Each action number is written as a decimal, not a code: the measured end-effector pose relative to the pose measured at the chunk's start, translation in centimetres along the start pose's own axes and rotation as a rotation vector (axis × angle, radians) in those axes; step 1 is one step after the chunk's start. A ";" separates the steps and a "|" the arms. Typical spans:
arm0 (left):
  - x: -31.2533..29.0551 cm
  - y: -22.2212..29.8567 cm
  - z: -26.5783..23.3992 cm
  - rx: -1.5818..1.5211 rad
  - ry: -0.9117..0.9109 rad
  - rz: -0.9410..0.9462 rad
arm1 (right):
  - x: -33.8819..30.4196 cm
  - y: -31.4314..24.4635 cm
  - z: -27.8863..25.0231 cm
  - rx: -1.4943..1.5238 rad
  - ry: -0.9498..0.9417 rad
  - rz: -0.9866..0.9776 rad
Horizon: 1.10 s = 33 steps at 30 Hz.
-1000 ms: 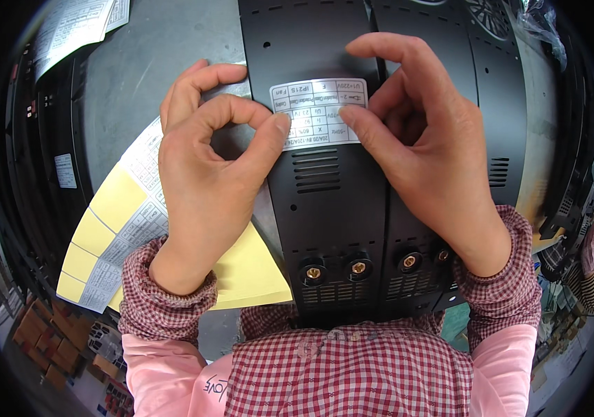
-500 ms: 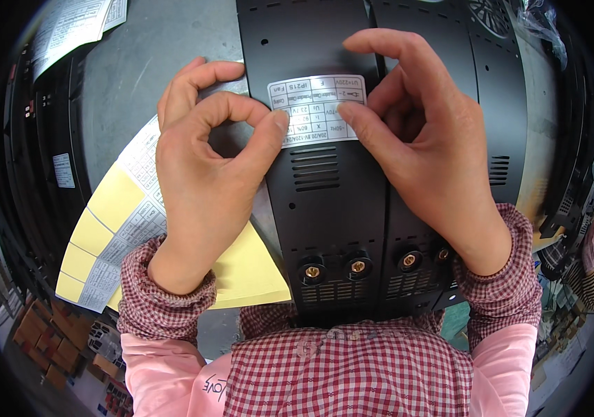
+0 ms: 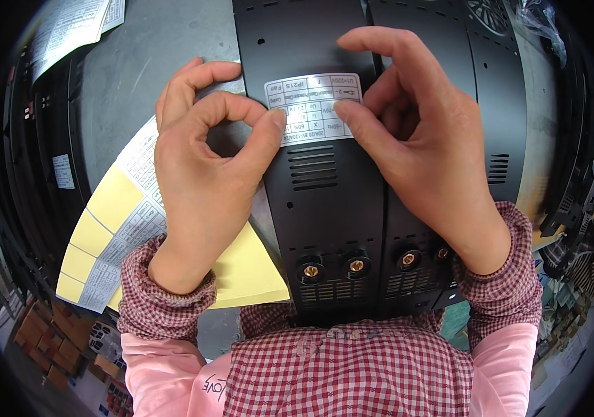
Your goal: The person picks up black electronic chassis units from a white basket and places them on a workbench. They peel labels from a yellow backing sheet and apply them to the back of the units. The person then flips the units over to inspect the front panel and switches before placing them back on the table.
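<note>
A silver printed label [image 3: 316, 89] lies across the upper face of a black metal casing [image 3: 314, 215], above its vent slots. At the label's lower left edge, the thumb and index finger of my left hand [image 3: 203, 163] are pinched together on it. My right hand [image 3: 436, 142] has its thumb on the label's right part. Its index finger stretches away, apart from the thumb, and the other fingers curl beside the label, partly hidden. Whether the label is stuck down all over, I cannot tell.
Yellow backing sheets with more silver labels [image 3: 106, 208] lie under my left forearm. Another black casing [image 3: 429, 208] adjoins on the right. Brass sockets [image 3: 357, 267] stick out at the near end. Printed sheets [image 3: 68, 31] lie far left; clear plastic wrap [image 3: 543, 28] is far right.
The casing and label sit very slightly further left in view. Both hands keep nearly the same pose on the label.
</note>
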State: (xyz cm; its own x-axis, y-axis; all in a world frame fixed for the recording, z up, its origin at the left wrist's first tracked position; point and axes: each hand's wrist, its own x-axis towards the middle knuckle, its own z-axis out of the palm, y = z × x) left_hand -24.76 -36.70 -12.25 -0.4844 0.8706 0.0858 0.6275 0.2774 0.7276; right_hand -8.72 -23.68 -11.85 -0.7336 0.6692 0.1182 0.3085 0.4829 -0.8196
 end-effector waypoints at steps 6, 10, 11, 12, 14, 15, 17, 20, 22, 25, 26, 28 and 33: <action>0.0 0.1 -0.1 0.006 -0.004 -0.006 | -0.1 0.1 0.0 -0.015 0.005 -0.012; 0.0 0.2 0.2 0.020 0.008 0.001 | -0.1 -0.1 0.1 -0.030 0.014 0.005; 0.0 0.2 0.3 0.037 0.009 0.011 | -0.1 -0.5 0.0 -0.069 0.009 0.014; -0.1 0.2 0.4 0.054 0.012 0.022 | -0.1 -1.2 -0.1 -0.108 0.005 0.023; -0.2 -0.6 0.6 0.068 0.063 0.091 | 0.1 -1.8 -0.4 -0.147 -0.003 0.059; -0.2 -0.7 0.6 0.076 0.090 0.124 | 0.2 -1.9 -0.6 -0.147 -0.009 0.085; 0.1 0.6 0.4 0.355 -0.024 0.252 | 0.6 -2.2 -0.8 -0.147 -0.021 0.136; 0.1 1.9 1.0 0.514 -0.201 0.371 | 1.0 -2.8 -1.3 -0.063 -0.010 0.253; -0.1 2.0 1.0 0.482 -0.293 0.436 | 1.4 -3.2 -1.8 0.105 0.022 0.377; 0.1 1.8 1.0 0.369 -0.409 0.565 | 0.5 -0.5 -1.6 0.270 0.038 0.214; -0.1 1.7 1.0 0.343 -0.450 0.606 | 0.5 -0.4 -1.4 0.287 0.060 0.259; -0.2 1.3 0.9 0.188 -0.442 0.660 | 0.8 -0.3 -0.9 0.295 0.089 0.297; -2.2 2.5 -7.0 0.261 -0.272 0.413 | 1.0 0.3 -1.3 0.293 0.051 0.338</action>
State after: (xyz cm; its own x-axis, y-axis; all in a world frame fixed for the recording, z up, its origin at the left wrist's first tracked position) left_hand -26.38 -40.82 -5.88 -0.0135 0.9922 0.1240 0.8785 -0.0474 0.4754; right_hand -8.58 -22.18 -11.23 -0.5881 0.7924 -0.1619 0.3355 0.0569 -0.9403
